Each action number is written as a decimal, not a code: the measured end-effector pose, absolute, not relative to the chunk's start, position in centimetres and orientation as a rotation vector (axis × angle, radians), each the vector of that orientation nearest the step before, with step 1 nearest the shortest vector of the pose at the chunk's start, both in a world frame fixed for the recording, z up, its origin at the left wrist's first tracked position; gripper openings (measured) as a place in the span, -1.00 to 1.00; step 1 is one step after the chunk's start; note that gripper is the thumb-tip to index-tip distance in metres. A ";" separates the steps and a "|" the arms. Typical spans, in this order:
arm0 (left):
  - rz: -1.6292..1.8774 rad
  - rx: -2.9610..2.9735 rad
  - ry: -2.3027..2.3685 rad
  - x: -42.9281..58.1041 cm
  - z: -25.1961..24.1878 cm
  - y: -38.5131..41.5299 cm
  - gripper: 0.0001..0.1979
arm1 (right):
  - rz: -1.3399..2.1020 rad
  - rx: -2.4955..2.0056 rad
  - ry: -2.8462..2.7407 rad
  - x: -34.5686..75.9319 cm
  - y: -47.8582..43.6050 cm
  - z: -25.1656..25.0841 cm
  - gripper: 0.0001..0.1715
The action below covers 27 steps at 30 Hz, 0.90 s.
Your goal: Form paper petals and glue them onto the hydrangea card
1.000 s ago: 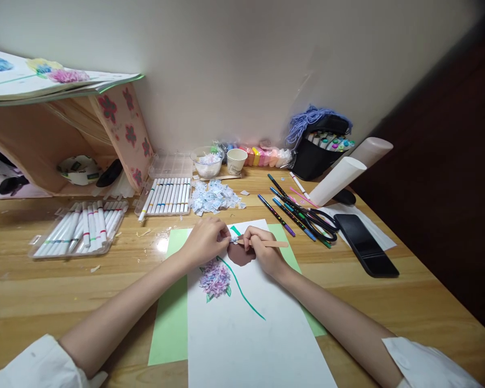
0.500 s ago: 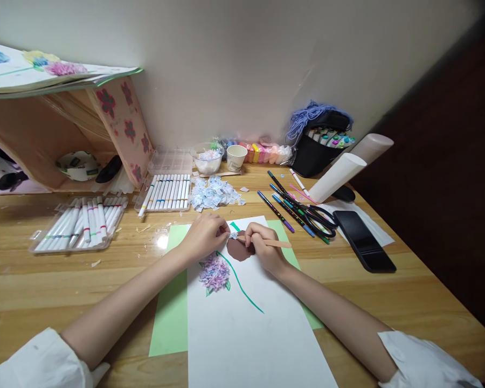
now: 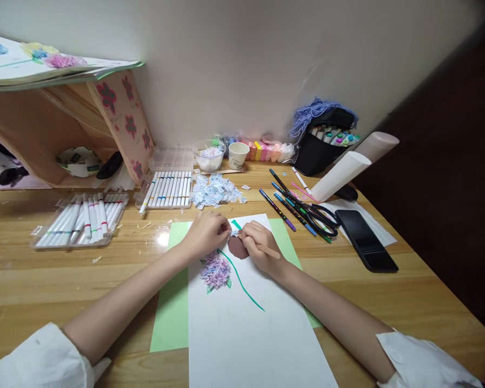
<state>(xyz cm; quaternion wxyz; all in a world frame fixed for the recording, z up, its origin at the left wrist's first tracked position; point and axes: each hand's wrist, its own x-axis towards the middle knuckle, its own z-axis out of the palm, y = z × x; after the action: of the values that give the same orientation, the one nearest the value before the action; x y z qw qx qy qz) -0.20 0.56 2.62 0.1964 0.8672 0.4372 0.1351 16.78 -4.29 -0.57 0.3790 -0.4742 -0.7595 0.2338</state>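
Observation:
My right hand (image 3: 262, 243) is closed around a flat wooden craft stick (image 3: 270, 251), its lower end hidden by the fingers. Under that hand is a brown round patch (image 3: 237, 249) on the white paper (image 3: 226, 334). A few pale blue paper scraps (image 3: 235, 234) sit at the patch's top edge, between both hands. My left hand (image 3: 207, 233) has thumb and fingertips pinched together just left of the scraps; what they hold is too small to make out. Below it on the sheet is a raised purple-pink flower (image 3: 215, 271) with green leaves, beside a drawn green stem (image 3: 242, 285).
A heap of paper scraps (image 3: 217, 191) lies behind the sheet, near a clear bowl (image 3: 209, 159) and paper cup (image 3: 238, 155). Marker cases (image 3: 165, 189) stand left. Right are loose pens (image 3: 277, 210), scissors (image 3: 321, 217), a phone (image 3: 366, 241) and a white tube (image 3: 341, 177).
The craft stick has turned in my right hand, its free end now pointing lower and nearer the wrist. That hand has shifted slightly left. My left hand stays almost in place.

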 end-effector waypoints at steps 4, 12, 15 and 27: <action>0.397 2.426 1.227 -0.2 2.5 0.5 -0.87 | 0.596 -1.165 -1.867 16.8 -4.4 -0.4 -0.72; 0.397 2.424 1.223 -0.2 2.5 0.5 -0.86 | 0.638 -1.185 -1.900 16.9 -4.4 -0.5 -0.73; 0.404 2.418 1.212 -0.2 2.4 0.5 -0.86 | 0.659 -1.214 -1.889 16.9 -4.3 -0.5 -0.73; 0.412 2.438 1.221 -0.2 2.4 0.5 -0.86 | 0.643 -1.165 -1.868 16.9 -4.4 -0.5 -0.73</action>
<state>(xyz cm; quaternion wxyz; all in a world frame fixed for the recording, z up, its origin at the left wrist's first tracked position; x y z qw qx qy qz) -0.18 0.49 2.41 0.1910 0.8678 0.4348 0.1466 16.95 -4.39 -0.52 0.4113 -0.4631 -0.7424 0.2554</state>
